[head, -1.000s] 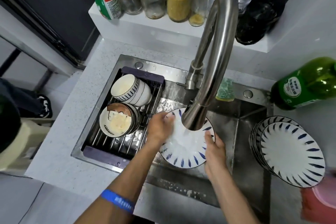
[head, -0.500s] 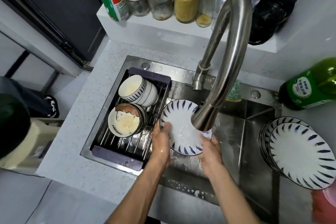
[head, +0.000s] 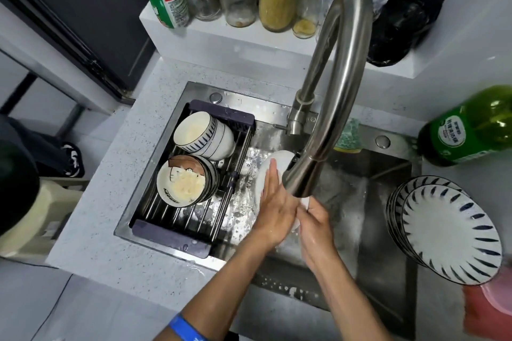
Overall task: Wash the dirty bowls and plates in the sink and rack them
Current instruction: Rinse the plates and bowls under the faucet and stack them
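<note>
Step in hand: rinsing 1 plate (head: 273, 167) under the faucet (head: 331, 108). I hold the plate on edge over the sink (head: 388, 230), at the centre of the frame, its pale underside turned toward the rack. My left hand (head: 273, 210) lies flat against that underside, fingers straight and pointing to 12 o'clock, pressing rather than gripping. My right hand (head: 314, 225) has its fingers curled round the plate's lower rim at 5 o'clock of the left hand, and carries the weight. The spout head sits directly above the plate, touching neither hand.

The rack (head: 194, 202) spans the sink at 9 o'clock of the plate. It holds 2 groups of bowls (head: 194, 163) lying on their sides; the nearer bowls look to carry residue, though I cannot confirm this. A stack of plates (head: 443, 232) stands at 3 o'clock on the counter (head: 91, 230).

Judgement: the task is partway along. The next move calls for a firm 2-handed grip on a wet, slippery rim, then a short carry toward 9 o'clock into free rack bars at the near end, clear of the bowls.
</note>
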{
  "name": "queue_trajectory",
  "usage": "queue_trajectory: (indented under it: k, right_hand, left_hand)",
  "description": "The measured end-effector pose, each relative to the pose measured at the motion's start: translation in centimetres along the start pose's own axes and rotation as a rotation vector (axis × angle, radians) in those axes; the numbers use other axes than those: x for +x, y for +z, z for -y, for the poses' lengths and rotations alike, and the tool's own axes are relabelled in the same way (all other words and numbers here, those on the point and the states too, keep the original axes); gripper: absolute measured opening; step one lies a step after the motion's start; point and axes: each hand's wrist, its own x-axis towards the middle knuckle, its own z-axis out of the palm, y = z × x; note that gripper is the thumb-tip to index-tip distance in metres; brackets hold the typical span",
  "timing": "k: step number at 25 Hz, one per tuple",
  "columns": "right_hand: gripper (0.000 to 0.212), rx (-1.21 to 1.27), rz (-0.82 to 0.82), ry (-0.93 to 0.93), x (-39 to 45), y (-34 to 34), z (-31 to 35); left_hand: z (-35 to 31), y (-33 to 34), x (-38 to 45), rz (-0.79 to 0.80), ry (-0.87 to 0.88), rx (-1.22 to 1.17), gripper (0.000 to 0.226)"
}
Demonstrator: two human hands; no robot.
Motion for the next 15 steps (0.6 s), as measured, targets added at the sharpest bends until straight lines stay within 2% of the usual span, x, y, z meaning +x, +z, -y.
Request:
queue_trajectory:
  k: [2,5,6,7,9,10,11,12,13,15]
  right_hand:
    - [0.027,0.364,0.004,0.183,-0.3,0.8,0.4]
    - [0.035,0.602,0.111,0.274,-0.9,0.6,1.0]
    - [0.038,0.631,0.104,0.301,-0.9,0.3,0.9]
    - [0.04,0.659,0.082,0.322,-0.8,0.1,0.9]
    - [0.042,0.703,0.024,0.346,-0.3,-0.4,0.4]
    - [0.042,0.685,-0.001,0.363,0.0,-0.5,0.1]
    - [0.039,0.624,-0.016,0.396,0.2,-0.3,0.1]
    - [0.035,0.491,-0.037,0.447,0.4,0.0,0.1]
    - [0.031,0.317,-0.037,0.493,0.8,0.1,0.3]
    - [0.031,0.052,-0.017,0.574,1.5,-0.4,1.3]
  left_hand:
    - [0.7,-0.4,0.3,-0.005,0.107,0.333,0.051]
    - [1.9,-2.9,1.6,-0.084,0.025,0.558,0.06]
    - [2.2,-3.4,1.6,-0.102,-0.037,0.534,0.062]
    - [2.4,-3.8,1.5,-0.159,-0.111,0.377,0.066]
    - [2.2,-4.7,0.6,-0.318,-0.338,-0.271,0.073]
    - [2.1,-5.2,0.3,-0.333,-0.422,-0.607,0.066]
    - [2.0,-5.8,0.1,-0.336,-0.47,-0.797,0.055]
    - [1.8,-6.4,-0.3,-0.318,-0.479,-0.823,0.049]
    - [1.7,-7.0,-0.6,-0.286,-0.446,-0.74,0.047]
    - [1.7,-7.7,-1.4,-0.149,-0.31,-0.444,0.041]
